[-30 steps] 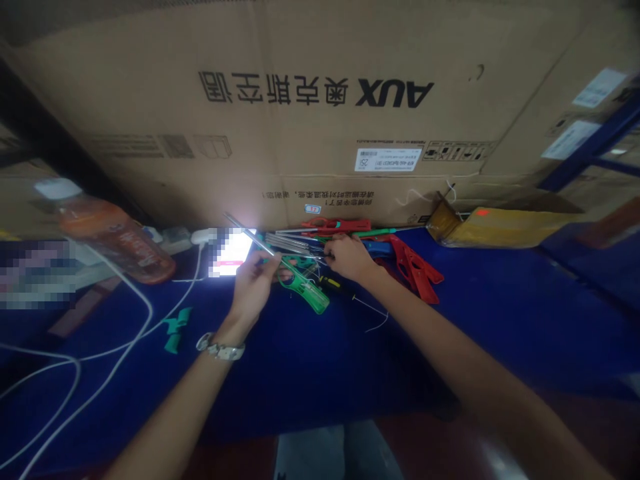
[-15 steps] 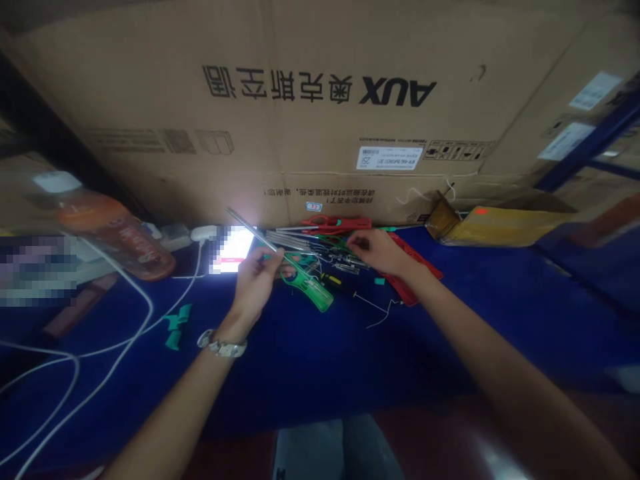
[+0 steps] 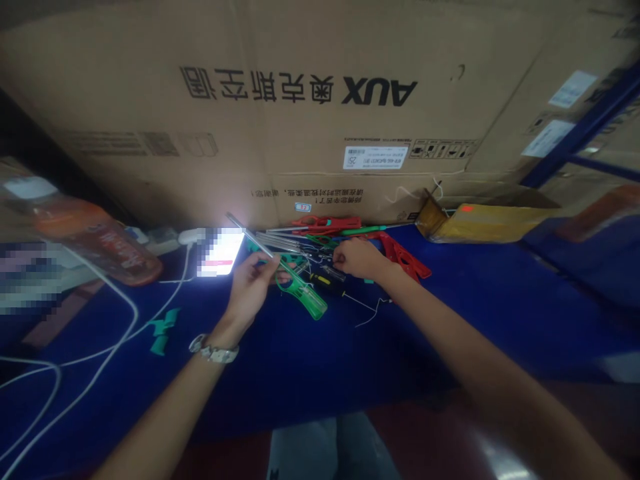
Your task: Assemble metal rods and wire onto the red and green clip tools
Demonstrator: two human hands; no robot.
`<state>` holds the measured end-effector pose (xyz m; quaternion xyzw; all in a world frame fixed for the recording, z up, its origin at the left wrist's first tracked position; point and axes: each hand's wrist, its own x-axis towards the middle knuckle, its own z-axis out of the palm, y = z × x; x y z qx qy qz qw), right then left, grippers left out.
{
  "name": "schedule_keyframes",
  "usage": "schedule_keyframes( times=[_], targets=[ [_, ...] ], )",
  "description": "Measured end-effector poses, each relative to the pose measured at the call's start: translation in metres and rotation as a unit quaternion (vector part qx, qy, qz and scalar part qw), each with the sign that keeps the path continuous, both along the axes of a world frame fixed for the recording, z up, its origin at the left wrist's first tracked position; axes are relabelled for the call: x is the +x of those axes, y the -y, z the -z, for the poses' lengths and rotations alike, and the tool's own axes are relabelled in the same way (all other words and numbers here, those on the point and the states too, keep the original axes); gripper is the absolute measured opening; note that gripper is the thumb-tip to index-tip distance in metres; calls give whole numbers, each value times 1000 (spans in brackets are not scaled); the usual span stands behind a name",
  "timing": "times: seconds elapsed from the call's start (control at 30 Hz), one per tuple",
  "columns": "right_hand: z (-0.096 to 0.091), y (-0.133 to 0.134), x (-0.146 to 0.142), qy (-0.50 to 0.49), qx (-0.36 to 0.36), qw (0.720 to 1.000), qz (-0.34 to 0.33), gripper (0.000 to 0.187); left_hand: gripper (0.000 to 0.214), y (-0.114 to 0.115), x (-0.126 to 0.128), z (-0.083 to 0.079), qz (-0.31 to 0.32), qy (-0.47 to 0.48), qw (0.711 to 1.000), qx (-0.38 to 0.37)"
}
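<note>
My left hand (image 3: 254, 280) is closed around the metal neck of a green long-necked lighter (image 3: 311, 301), whose neck slants up and left with the handle pointing down and right. My right hand (image 3: 361, 259) is in the heap of parts, fingers curled together; whatever is between the fingertips is too small to make out. Thin metal tubes (image 3: 281, 241) lie between the hands. Just below the right fingertips rests a screwdriver (image 3: 327, 283) with a black and yellow handle. Red lighter bodies (image 3: 407, 259) lie right of and behind the right hand.
A large cardboard box (image 3: 280, 127) walls off the back of the blue table (image 3: 300, 373). At left are a lit phone (image 3: 225, 252), a drink bottle (image 3: 100, 240), white cables (image 3: 117, 340) and green plastic pieces (image 3: 163, 330). A yellow-taped packet (image 3: 490, 223) lies at right.
The whole view has shifted slightly. My right hand has moved a little down among the loose parts, with its fingers drawn closer together. The left hand still holds the green lighter.
</note>
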<state>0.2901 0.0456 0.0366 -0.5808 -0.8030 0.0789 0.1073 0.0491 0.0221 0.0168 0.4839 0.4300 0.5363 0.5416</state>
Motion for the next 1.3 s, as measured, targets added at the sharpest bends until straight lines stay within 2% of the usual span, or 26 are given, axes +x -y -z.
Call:
schedule_keyframes(
  times=[0.1,0.17,0.3,0.37,0.47,0.67,0.77,0.87,1.0,1.07,1.2,1.3],
  targets=[
    [1,-2,2,-26,-5,1000,-7,6,42,-1,-2,0,-6,1,1000,3],
    [1,-4,5,-97,-26,995,-3,7,41,-2,-4,0,-12,5,1000,6],
    [-1,-9,14,-301,-106,948,19,13,40,-3,-5,-1,-15,15,1000,14],
    [-3,-10,17,-339,-139,930,23,15,41,-3,-5,-1,-14,17,1000,12],
    [-3,-11,19,-357,-168,918,27,15,41,-2,-5,-1,-11,19,1000,8],
    [3,-18,14,-395,-131,908,49,13,41,-2,-5,-1,-12,14,1000,9],
    [4,-23,9,-402,-85,909,66,12,42,-3,-6,0,-11,9,1000,11],
    [1,-20,7,-397,-70,914,55,10,41,-4,-6,1,-12,8,1000,17],
    [-2,0,15,-365,-194,911,-6,10,39,-4,-6,0,-11,8,1000,15],
    [-1,10,21,-339,-219,914,24,16,38,-3,-6,-1,-8,8,1000,17],
    [4,20,24,-186,-113,972,91,13,36,-2,-5,0,-7,7,1000,23],
    [7,18,17,-41,-57,993,99,11,39,-2,-4,0,-9,5,1000,16]
  ],
)
